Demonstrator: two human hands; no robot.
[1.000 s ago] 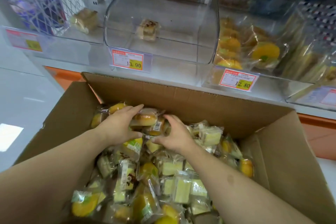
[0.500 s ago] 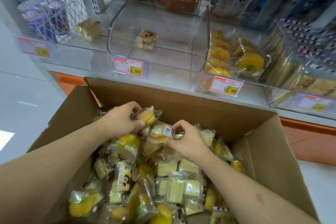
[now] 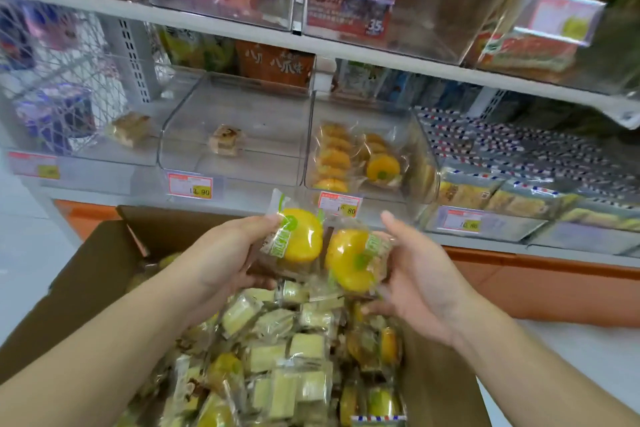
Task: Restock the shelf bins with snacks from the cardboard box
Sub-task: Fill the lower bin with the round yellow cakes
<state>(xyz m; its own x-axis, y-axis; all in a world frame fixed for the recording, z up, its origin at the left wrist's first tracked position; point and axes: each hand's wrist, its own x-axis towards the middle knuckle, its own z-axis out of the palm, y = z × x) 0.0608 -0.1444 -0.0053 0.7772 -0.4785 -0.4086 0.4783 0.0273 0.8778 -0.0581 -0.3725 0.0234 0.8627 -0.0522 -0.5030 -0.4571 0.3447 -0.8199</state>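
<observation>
Since a second ago both hands have come up out of the cardboard box (image 3: 104,274), each now carrying a wrapped yellow cake, and the view has tilted up to show more shelf. Nearest, the box sits full of mixed wrapped snacks (image 3: 291,357), directly below the forearms. Above it, the left hand (image 3: 221,260) grips the left cake (image 3: 298,236) by its wrapper, fingers curled round the near side, the packet roughly upright with its sealed end pointing up. The right hand (image 3: 419,284) cradles the right cake (image 3: 353,263) from beneath with fingers curled loosely about it, the packet tilted, its green label up and to the right. The two cakes sit just beside each other.

Straight ahead and a little right of the hands is the clear bin of matching yellow cakes (image 3: 412,135), its long axis running away from the person. The right hand looks nearer to it. The next bin to the left (image 3: 180,135) holds one pale cake.
</observation>
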